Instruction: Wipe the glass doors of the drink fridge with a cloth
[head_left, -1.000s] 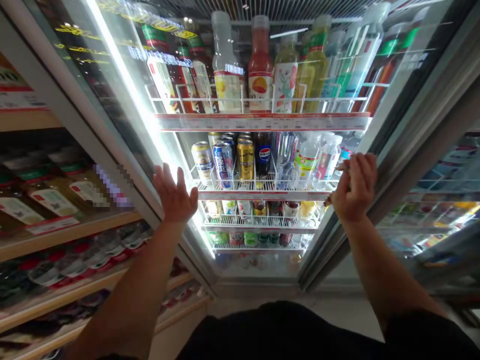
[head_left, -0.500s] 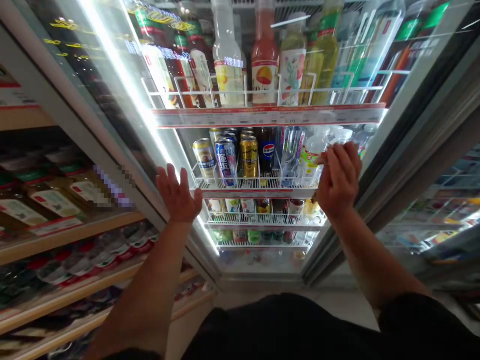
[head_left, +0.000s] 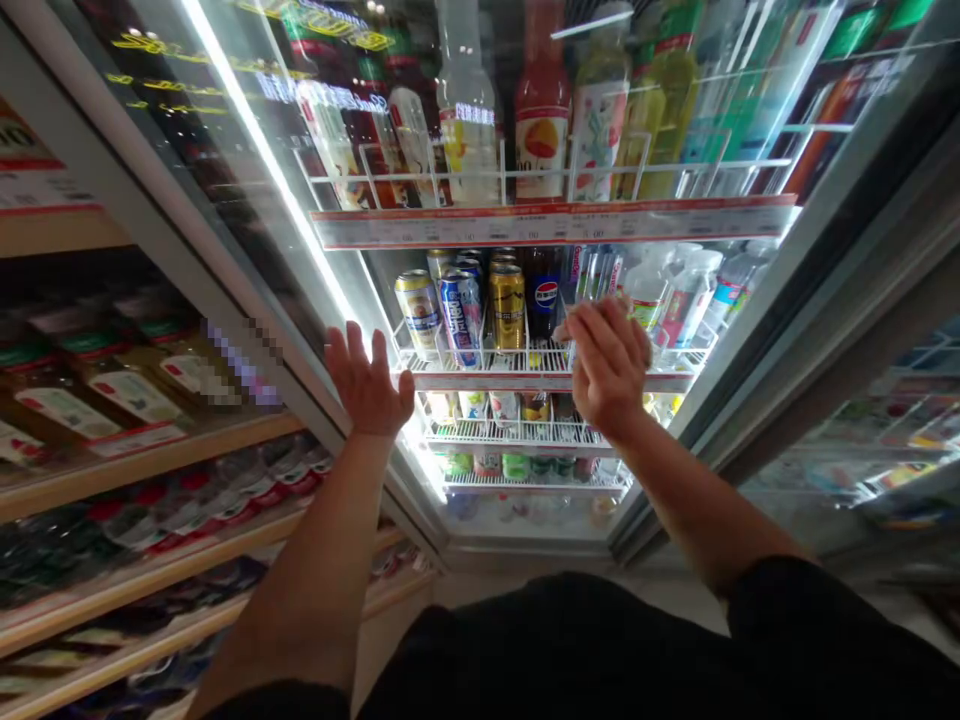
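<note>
My left hand [head_left: 367, 385] is raised with its fingers spread and holds nothing. It is at the left side of the cooler's glass door [head_left: 517, 515], beside the lit strip; whether the palm touches the glass I cannot tell. Farther right, my right hand [head_left: 609, 375] is bent over a pale crumpled cloth [head_left: 561, 332], mostly hidden under the fingers, against or close to the glass. Behind the door, near that hand, stand a dark Pepsi bottle [head_left: 544, 295], a gold can [head_left: 507, 308] and a blue can [head_left: 460, 315].
Tall bottles, among them a red one [head_left: 541, 140], fill the upper rack above a price rail [head_left: 555, 222]. Open shelving [head_left: 247, 435] with bottles runs along the left. A thick grey door frame [head_left: 757, 330] borders the right.
My right hand has swept left across the door with the cloth and now covers part of the middle rack. My left hand keeps its spread pose; the view has shifted slightly.
</note>
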